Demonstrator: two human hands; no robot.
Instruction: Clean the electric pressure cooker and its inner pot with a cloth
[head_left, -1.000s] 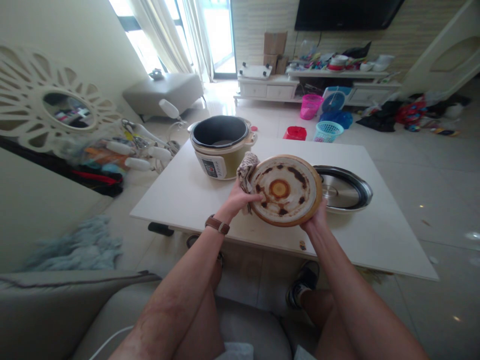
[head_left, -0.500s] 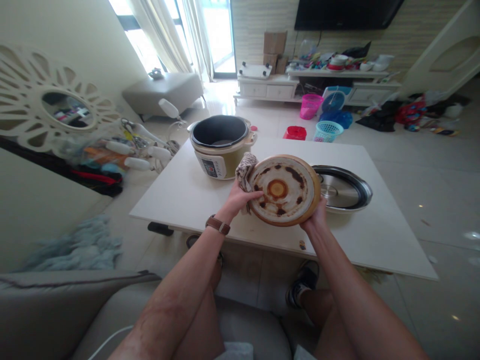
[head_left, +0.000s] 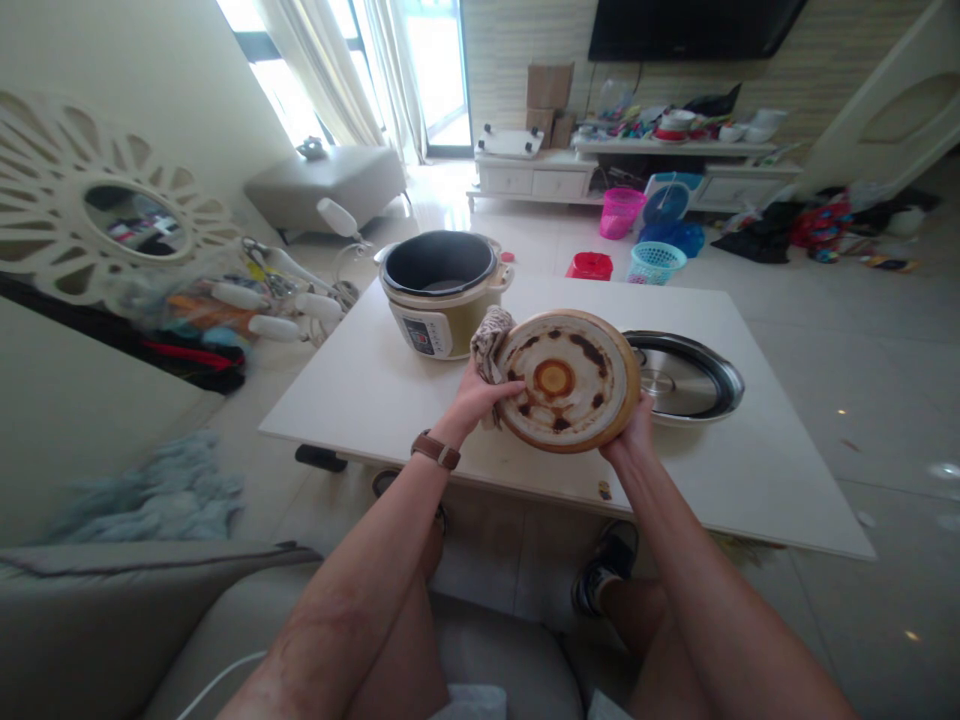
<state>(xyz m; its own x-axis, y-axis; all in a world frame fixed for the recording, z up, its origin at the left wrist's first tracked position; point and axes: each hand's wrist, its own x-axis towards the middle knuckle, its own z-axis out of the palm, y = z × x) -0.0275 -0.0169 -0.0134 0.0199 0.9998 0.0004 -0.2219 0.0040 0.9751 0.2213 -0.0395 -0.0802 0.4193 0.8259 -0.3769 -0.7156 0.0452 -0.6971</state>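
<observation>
A round golden-sided pot [head_left: 555, 385] is held up over the table, tilted so its whitish underside faces me. Brown and dark stains mark that underside in a ring and around the centre. My left hand [head_left: 480, 392] grips the left edge, thumb on the underside, with a patterned cloth [head_left: 492, 335] bunched between the fingers and the pot. On the opposite side my right hand [head_left: 631, 435] clasps the lower right edge, its fingers partly hidden behind. Left of the pot stands an electric pressure cooker [head_left: 442, 300], uncovered, its dark interior showing. A metal-lined lid [head_left: 686, 380] lies upturned on the right.
Everything stands on a white table [head_left: 780, 490], with a small sticker [head_left: 604, 490] near its front edge. Beyond it are a red bin [head_left: 590, 266], a light-blue basket [head_left: 657, 262] and a pink basket [head_left: 622, 213]. A grey sofa [head_left: 495, 640] is beneath me.
</observation>
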